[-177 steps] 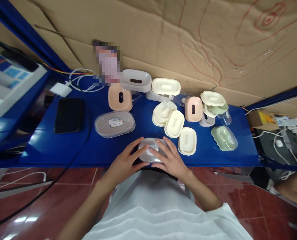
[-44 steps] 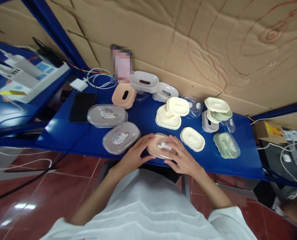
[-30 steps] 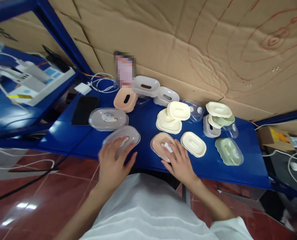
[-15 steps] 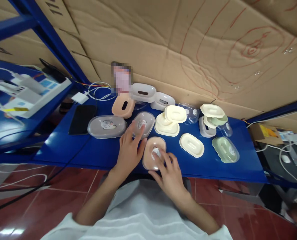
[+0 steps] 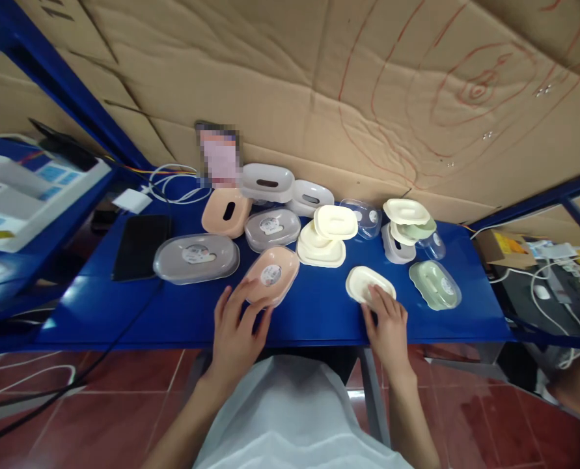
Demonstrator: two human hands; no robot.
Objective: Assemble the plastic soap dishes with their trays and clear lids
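Note:
My left hand rests its spread fingertips on the near edge of a peach soap-box-like case with a clear cover and a round sticker. My right hand has its fingers on top of a cream oval lid and its thumb at the near edge; the lid lies flat on the blue table. Behind the peach case sits a grey covered case, and a larger grey covered case is to its left. Several cream lids are stacked between my hands, farther back.
Open grey trays and a peach tray stand along the cardboard wall. On the right are a green covered case and a stack topped by a cream piece. A black phone-like slab lies left, near cables.
The peach case has shifted left and tilted. My right hand has left it and moved right onto the cream lid. My left hand has moved from the small grey case to the peach one.

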